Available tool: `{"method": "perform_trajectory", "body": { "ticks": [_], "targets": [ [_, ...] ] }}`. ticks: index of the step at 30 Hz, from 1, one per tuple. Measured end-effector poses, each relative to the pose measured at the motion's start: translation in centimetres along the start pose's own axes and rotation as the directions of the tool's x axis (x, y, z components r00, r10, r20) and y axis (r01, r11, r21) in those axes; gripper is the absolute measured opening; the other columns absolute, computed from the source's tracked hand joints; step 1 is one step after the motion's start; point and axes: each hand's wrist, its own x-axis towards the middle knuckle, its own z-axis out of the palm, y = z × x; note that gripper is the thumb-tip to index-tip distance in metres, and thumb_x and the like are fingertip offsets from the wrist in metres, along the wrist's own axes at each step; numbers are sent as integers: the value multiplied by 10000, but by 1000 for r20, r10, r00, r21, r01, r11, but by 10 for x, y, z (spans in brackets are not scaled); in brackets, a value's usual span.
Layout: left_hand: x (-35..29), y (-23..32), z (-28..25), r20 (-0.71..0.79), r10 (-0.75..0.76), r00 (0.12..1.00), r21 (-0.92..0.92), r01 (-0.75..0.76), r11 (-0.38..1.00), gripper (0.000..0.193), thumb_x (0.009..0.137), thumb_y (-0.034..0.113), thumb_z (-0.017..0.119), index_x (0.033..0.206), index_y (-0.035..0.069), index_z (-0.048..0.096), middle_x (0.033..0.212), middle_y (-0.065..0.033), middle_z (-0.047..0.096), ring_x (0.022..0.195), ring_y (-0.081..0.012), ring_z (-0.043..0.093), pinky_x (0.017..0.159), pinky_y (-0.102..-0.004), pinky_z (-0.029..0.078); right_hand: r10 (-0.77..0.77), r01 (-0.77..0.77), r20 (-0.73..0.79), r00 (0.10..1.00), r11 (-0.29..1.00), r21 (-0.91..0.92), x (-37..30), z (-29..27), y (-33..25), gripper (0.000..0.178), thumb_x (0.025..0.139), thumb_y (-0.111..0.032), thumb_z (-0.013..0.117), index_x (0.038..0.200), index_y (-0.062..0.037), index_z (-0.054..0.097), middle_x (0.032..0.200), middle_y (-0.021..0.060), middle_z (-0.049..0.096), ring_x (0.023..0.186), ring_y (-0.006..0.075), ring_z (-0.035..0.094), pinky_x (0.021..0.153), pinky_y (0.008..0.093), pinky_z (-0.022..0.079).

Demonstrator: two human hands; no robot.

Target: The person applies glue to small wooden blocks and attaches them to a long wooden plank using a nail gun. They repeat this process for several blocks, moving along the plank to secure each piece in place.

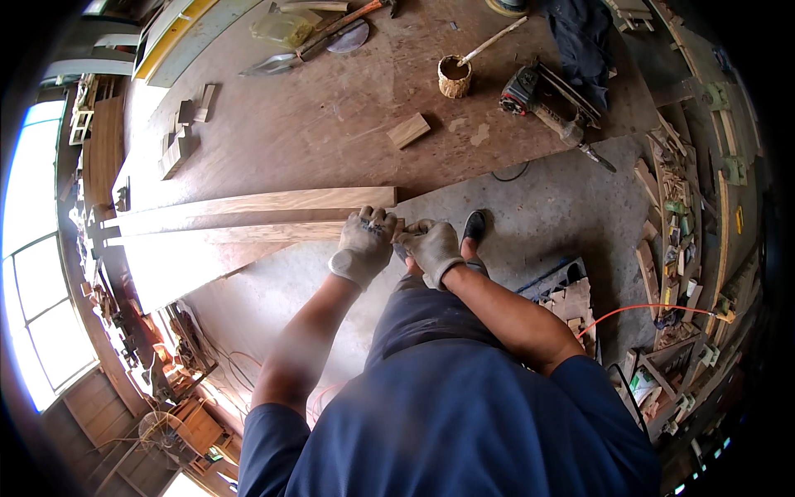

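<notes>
Two long wooden strips run side by side from the table's left edge toward me. Across the near wooden strip (273, 233) lies my left hand (368, 242), in a pale work glove, its fingers closed over the strip close to its right end. My right hand (431, 248), gloved too, is closed just right of that end, with its fingertips next to the left hand's. What it pinches is hidden. The far wooden strip (290, 200) rests on the table just beyond both hands, untouched.
On the brown tabletop (331, 124) lie a small wood block (408, 131), a pot with a stick (455, 76), a power tool (551, 108), a dark cloth (578, 41) and a hammer (352, 15). Wood offcuts (175, 149) sit at left. An orange hose (638, 307) crosses at right.
</notes>
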Motion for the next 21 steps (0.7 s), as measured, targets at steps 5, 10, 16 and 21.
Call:
{"method": "perform_trajectory", "body": {
  "ticks": [5,10,16,21],
  "targets": [
    [2,-3,0,27,34,999,-25,-33,999,255,900,155,645,1139,108,723,1171,-112,698,1172,-324,614,954,-443,499,25,-26,18,1000,999,28,3,-2,0,310,831,-297,907,951,-30,805,837,168,788,749,230,755,726,384,583],
    [1,-11,14,-70,72,995,-1,-72,997,363,798,160,732,1160,144,723,1122,-106,700,1101,-347,629,932,-479,515,-49,48,-11,999,994,-98,11,8,18,448,795,-457,907,972,-57,813,925,208,790,867,341,786,768,442,593],
    [0,-9,10,-86,73,994,-72,-79,994,384,753,147,764,1130,119,699,1115,-144,686,1083,-388,635,920,-510,534,-73,65,-53,996,988,-141,-12,-9,-32,305,869,-362,841,914,-62,815,876,187,784,843,339,772,787,425,585],
    [1,-6,8,-90,74,993,-14,-76,997,368,783,163,762,1144,121,705,1116,-111,688,1103,-352,623,927,-488,535,29,-31,-22,999,993,-113,-15,-16,-48,220,898,-265,827,936,-48,821,877,177,792,824,281,765,790,402,573]
  ]
}}
